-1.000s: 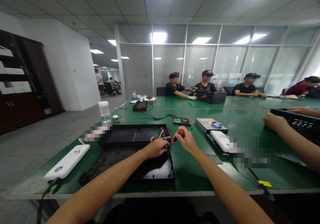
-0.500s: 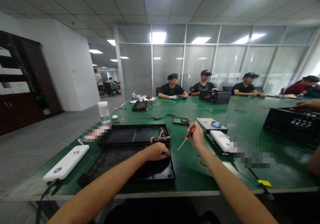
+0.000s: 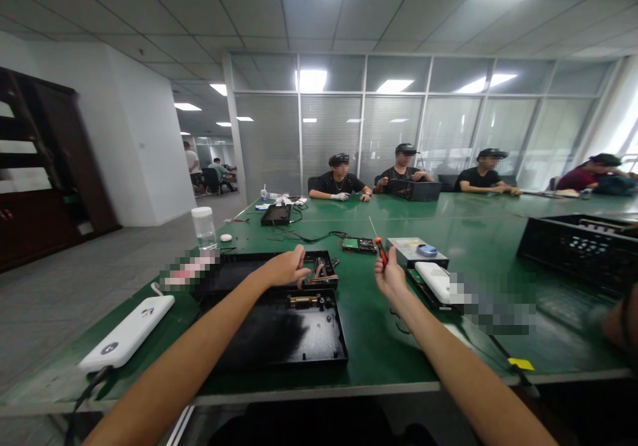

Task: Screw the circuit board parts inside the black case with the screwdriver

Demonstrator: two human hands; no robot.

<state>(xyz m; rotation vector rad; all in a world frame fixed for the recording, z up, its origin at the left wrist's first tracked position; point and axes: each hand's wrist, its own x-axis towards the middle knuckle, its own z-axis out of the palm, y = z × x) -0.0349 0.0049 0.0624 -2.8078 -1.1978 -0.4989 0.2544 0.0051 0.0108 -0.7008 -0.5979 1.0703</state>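
My right hand (image 3: 390,278) is wrapped round the handle of a screwdriver (image 3: 381,252), orange and black, its thin shaft tilted up and away from me. My left hand (image 3: 285,268) hovers over the far black casing half (image 3: 239,272), fingers curled together; what they pinch, if anything, is too small to make out. Just right of its fingertips lies a striped ribbon cable (image 3: 323,278). Nearer to me, the other shallow black casing half (image 3: 279,339) lies flat, a brass-coloured part (image 3: 304,301) and small posts inside. My left forearm covers its left side.
A white power bank (image 3: 128,333) and a lidded clear jar (image 3: 203,228) stand left. Beyond my right hand are a green circuit board (image 3: 357,244), a metal drive box (image 3: 411,252) and a white device (image 3: 434,281). Co-workers sit across the green table; a black case (image 3: 573,250) is right.
My left hand has risen from the near casing half and moved left and away, uncovering the brass-coloured part. The screwdriver has swung from pointing down-left to pointing up.
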